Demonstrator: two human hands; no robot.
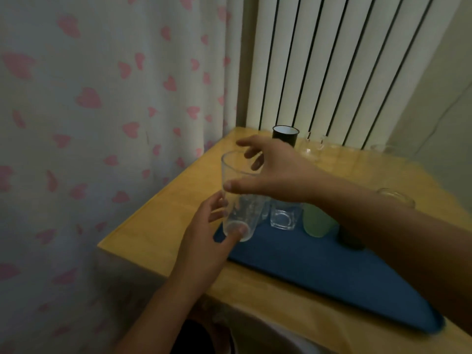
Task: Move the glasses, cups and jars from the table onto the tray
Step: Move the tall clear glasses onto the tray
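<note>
A: Status on the tall clear glass [238, 198]?

B: Held in the air over the near-left corner of the blue tray [332, 272], tilted a bit. Right hand [275, 175] pinches it near the rim, thumb on the near wall, fingers over the far side. Left hand [204, 241] supports the base, thumb against the bottom, other fingers spread and relaxed beside the wall.

A: Handling?

B: Looks thin-walled and light, rigid, smooth, so probably slippery and breakable. I'd take it mid-body with thumb opposing fingers, not by the rim. Set it down flat, no drop.

A: What's on the tray already?

B: A square clear tumbler [283, 217], a green cup [316, 222], something dark [351, 238] next to it, all along the far edge. Landing spot beside the tumbler is tight, so risk of clinking.

A: What's left on the table [158, 241]?

B: Black cup [284, 135] at the far edge. Right of it, clear glassware [313, 148] that I can't count: motion blur and transparency smear it. One jar-like piece [396, 196] behind the right forearm, partly hidden.

A: Other gaps?

B: Right forearm covers part of the tray and most of the dark item. Can't tell whether the glass base touches the tray yet.
</note>
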